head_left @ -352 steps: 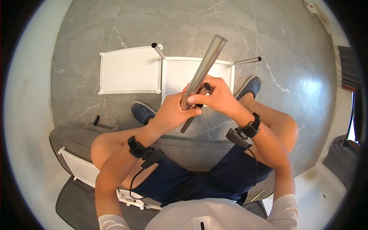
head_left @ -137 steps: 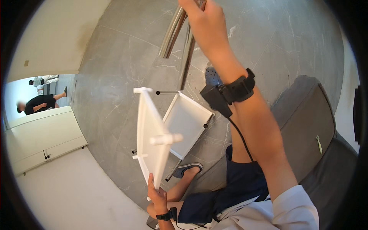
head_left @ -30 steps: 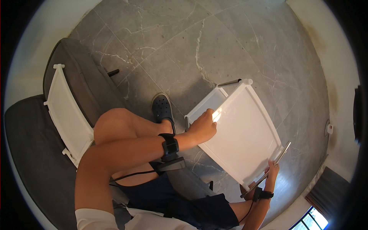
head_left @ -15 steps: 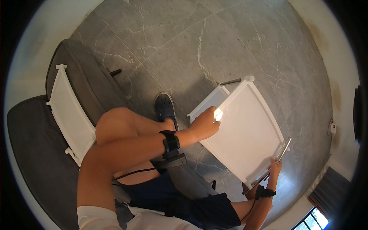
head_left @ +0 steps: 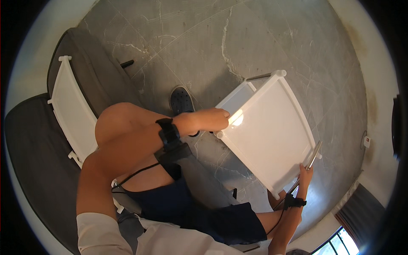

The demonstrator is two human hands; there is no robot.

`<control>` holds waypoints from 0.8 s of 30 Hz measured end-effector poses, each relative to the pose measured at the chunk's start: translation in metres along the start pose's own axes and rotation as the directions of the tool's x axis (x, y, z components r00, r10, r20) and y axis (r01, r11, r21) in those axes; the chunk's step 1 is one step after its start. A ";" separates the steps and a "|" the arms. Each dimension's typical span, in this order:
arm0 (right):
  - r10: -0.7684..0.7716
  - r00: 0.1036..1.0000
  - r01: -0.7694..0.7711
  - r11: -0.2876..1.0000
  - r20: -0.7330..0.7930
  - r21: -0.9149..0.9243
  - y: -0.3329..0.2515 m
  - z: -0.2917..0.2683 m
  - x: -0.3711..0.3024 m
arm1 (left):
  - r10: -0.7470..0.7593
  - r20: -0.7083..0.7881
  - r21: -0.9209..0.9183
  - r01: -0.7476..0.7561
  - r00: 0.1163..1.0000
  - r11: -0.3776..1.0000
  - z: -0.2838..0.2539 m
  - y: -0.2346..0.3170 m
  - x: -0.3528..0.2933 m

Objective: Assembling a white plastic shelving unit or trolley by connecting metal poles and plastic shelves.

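A white plastic shelf unit [head_left: 265, 140], with connector knobs at its corners, stands tilted on the floor before me. My left hand [head_left: 214, 120] is closed at the edge of its upper panel, near the left corner; the fingertips are partly hidden. At the near right side my right hand [head_left: 305, 175] is wrapped round a shiny metal tube [head_left: 315, 154], which slants up past the panel's right corner. More tubing runs below that hand along the panel edge, partly covered. Between the unit's panels a grey-white inner face shows.
Another white shelf panel [head_left: 74, 106] lies on the dark grey sofa [head_left: 32, 148] at my left. My foot in a dark clog [head_left: 182, 101] rests on the grey marble-look floor [head_left: 191, 51]. A curtain [head_left: 361, 208] and window are at the lower right.
My left hand has moved left along the panel, off its face toward the edge and corner. The right hand still grips the tube. The whole view has shifted slightly.
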State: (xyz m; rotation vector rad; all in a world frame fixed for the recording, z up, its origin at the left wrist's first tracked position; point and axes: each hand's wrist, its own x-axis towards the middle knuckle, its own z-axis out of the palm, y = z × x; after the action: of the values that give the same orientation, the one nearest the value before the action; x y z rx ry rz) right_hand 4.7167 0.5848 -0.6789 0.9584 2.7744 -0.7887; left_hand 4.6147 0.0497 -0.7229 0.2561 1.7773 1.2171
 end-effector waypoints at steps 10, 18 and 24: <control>0.025 0.999 -0.025 1.000 -0.037 0.013 0.033 -0.018 0.000 | 0.117 0.085 0.287 -0.137 0.990 0.948 -0.003 -0.012 -0.006; 0.002 1.000 -0.002 0.999 -0.001 0.048 0.015 -0.013 0.004 | 0.274 -0.017 0.237 -0.263 0.961 0.935 0.011 -0.041 -0.008; -0.026 1.000 0.026 0.998 -0.012 0.060 0.015 -0.014 -0.006 | 0.234 -0.033 0.230 -0.221 0.972 0.948 0.008 -0.033 -0.016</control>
State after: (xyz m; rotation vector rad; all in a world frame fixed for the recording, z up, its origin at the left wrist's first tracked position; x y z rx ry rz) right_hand 4.7320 0.5985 -0.6724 0.9407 2.7929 -0.8777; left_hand 4.6395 0.0290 -0.7410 0.5757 1.9823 1.1914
